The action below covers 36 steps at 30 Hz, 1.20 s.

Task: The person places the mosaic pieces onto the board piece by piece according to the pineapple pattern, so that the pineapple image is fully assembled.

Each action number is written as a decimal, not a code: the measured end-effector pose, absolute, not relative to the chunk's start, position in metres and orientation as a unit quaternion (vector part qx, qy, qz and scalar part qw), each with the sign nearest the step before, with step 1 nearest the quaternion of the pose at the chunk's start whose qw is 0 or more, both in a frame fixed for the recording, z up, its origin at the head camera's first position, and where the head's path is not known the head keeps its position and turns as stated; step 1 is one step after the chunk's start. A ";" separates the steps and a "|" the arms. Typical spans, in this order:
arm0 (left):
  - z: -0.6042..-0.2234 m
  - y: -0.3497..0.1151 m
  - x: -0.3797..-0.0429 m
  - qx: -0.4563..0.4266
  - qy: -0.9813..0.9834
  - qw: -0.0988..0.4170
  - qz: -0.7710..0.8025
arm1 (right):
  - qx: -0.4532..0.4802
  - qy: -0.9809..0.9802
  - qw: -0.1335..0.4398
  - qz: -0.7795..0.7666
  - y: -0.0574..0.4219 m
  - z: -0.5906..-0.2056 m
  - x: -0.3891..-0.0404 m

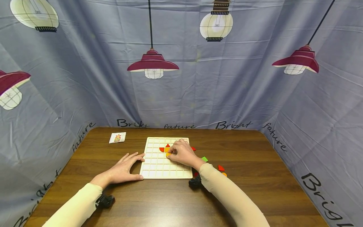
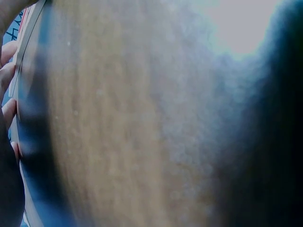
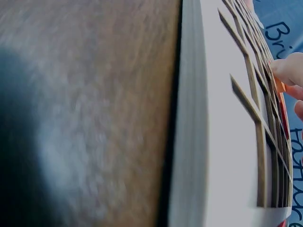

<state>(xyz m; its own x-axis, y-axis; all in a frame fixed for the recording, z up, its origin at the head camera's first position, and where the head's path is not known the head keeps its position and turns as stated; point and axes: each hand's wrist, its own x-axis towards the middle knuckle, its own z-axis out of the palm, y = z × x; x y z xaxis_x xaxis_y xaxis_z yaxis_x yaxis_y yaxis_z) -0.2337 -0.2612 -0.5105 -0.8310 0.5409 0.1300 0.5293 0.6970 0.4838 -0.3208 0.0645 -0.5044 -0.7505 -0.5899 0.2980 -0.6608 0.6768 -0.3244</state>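
A pale wooden grid board (image 1: 156, 165) lies on the table. On its upper middle cells sit a red triangle (image 1: 168, 145), a red rounded piece (image 1: 161, 149) and an orange square (image 1: 166, 150). Just below the square, my right hand (image 1: 182, 153) pinches a yellow-orange piece (image 1: 168, 155) between thumb and fingers, right at the board's surface; its full outline is hidden by the fingertips. In the right wrist view, the thumb (image 3: 286, 71) shows over the far grid cells. My left hand (image 1: 122, 170), thumb and fingers spread, touches the board's left edge.
Right of the board lie loose pieces, partly behind my right arm: a green one (image 1: 204, 159), a red one (image 1: 221, 168) and an orange one (image 1: 224, 174) among them. A small card (image 1: 117, 137) with a pineapple-like picture lies at the back left. Curtains (image 1: 181, 104) surround the table.
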 end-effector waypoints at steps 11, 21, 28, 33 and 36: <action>-0.512 -0.262 -0.235 0.293 0.921 0.010 0.257 | 0.332 -0.914 0.077 0.220 0.062 -0.506 -0.320; -0.511 -0.261 -0.234 0.292 0.920 0.009 0.261 | 0.329 -0.914 0.078 0.223 0.061 -0.508 -0.318; -0.510 -0.261 -0.235 0.291 0.921 0.016 0.260 | 0.325 -0.916 0.075 0.223 0.071 -0.503 -0.320; -0.510 -0.261 -0.234 0.287 0.923 0.017 0.257 | 0.306 -0.922 0.067 0.230 0.095 -0.494 -0.324; -0.511 -0.261 -0.233 0.290 0.922 0.011 0.255 | 0.290 -0.926 0.065 0.231 0.116 -0.490 -0.327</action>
